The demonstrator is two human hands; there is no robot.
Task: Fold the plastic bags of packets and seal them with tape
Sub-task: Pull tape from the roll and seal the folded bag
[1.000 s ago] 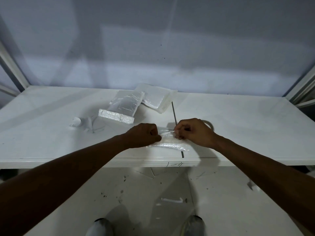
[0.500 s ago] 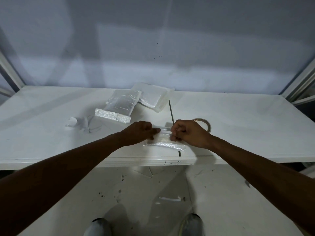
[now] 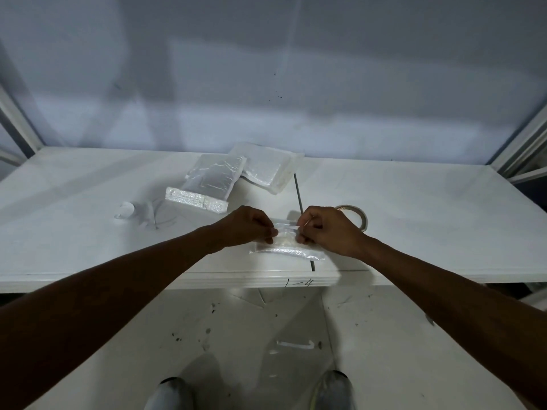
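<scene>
Now both hands are near the front edge of the desk point(image 3: 429, 220). The left hand point(image 3: 247, 227) and right hand point(image 3: 328, 229) are curled, and the fingers point(image 3: 271, 232) of each pinch one end of a short clear strip point(image 3: 285, 224) stretched between them. The bag point(image 3: 285, 250) of packets lies flat on the desk right under the fingers, its near edge sticking out toward the person. The roll point(image 3: 361, 216) sits just behind the right fingers, partly hidden. The far bags point(image 3: 213, 179) overlap, well beyond the left fingers. A white object point(image 3: 125, 210) lies far to their left; can't tell what it is.
</scene>
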